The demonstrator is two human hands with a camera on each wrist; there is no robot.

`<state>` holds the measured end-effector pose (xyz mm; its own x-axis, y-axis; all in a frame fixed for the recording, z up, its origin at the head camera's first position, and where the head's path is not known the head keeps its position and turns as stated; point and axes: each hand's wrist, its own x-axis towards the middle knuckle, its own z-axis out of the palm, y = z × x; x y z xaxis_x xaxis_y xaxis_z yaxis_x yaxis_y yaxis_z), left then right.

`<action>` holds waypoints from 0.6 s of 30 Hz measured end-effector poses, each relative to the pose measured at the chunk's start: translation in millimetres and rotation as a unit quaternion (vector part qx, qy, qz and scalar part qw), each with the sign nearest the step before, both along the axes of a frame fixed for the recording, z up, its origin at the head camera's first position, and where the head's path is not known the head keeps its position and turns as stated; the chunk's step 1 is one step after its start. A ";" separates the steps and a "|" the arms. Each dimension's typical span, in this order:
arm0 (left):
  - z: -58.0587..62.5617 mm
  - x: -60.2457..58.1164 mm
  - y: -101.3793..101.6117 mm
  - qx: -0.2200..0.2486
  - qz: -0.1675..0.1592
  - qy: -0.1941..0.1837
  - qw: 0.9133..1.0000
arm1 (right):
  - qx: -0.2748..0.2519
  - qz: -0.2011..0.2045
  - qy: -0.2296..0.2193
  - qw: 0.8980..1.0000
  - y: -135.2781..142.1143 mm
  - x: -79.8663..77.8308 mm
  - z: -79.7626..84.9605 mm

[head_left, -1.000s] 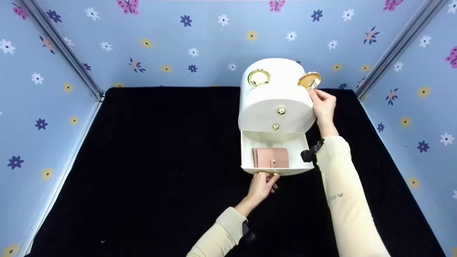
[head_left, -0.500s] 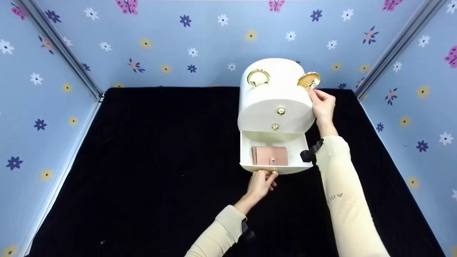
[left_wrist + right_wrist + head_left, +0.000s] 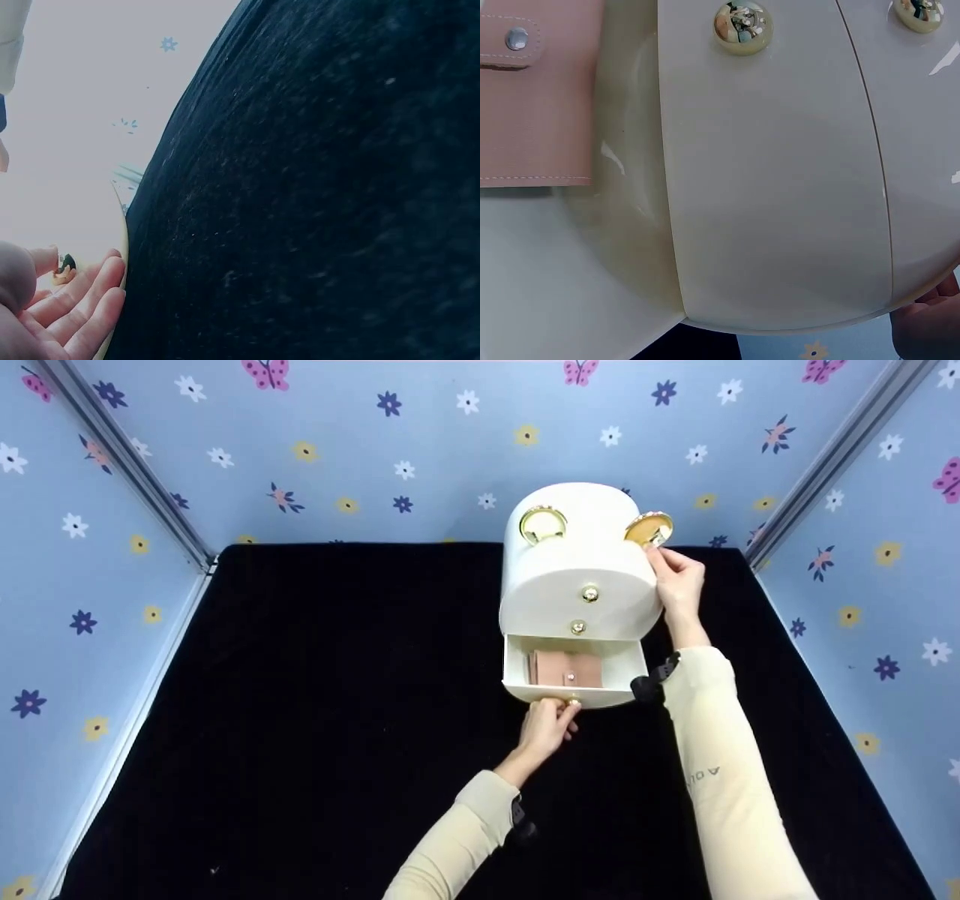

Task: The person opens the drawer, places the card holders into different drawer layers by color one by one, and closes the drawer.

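Note:
A white rounded drawer box (image 3: 574, 555) stands at the back right, its bottom drawer (image 3: 626, 673) partly pulled out. Inside that drawer lies a pink wallet (image 3: 566, 669) with a snap button, seen close up in the right wrist view (image 3: 536, 112). My left hand (image 3: 544, 731) pinches the drawer's gold knob (image 3: 66, 266) from the front, between thumb and fingers. With thumb and fingers, my right hand (image 3: 679, 585) grips the box's upper right edge, just below a tilted gold disc (image 3: 651, 529). Only part of this hand shows in the right wrist view (image 3: 930, 322).
Another gold-rimmed disc (image 3: 544, 525) sits on the box's left. Two gold knobs mark the upper front, the higher one (image 3: 590, 594) above the other (image 3: 578, 627). Black cloth (image 3: 337, 697) covers the table. Flower-patterned blue walls (image 3: 442, 427) stand behind and at both sides.
The bottom drawer has slid inward toward the box, carrying the wallet, with my left hand following on the knob. My right hand has stayed in place.

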<state>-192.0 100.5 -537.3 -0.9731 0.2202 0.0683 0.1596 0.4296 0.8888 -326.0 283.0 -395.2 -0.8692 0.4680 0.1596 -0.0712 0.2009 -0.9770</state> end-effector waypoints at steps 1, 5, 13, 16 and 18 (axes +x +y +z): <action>0.6 -1.9 0.4 -0.002 0.001 -0.003 1.000 | -0.001 0.000 0.000 1.000 0.0 -0.1 -0.2; 3.3 -10.1 2.8 -0.011 0.006 -0.013 1.000 | -0.005 0.008 0.004 1.000 -0.8 1.3 1.0; 7.5 -23.4 5.3 -0.032 0.012 -0.023 0.999 | -0.008 0.008 -0.002 1.000 -1.3 -0.6 1.2; 7.4 -28.2 5.0 -0.045 0.020 -0.027 0.998 | -0.005 0.006 -0.001 1.000 -1.1 -0.1 0.9; 7.0 -31.5 4.7 -0.051 0.025 -0.029 0.998 | -0.009 0.004 0.000 1.000 -0.8 0.5 0.3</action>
<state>-223.4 105.1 -530.3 -0.9848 0.1736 -0.0083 0.0854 0.5250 0.8468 -325.6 282.1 -394.9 -0.8730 0.4640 0.1502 -0.0721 0.1818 -0.9807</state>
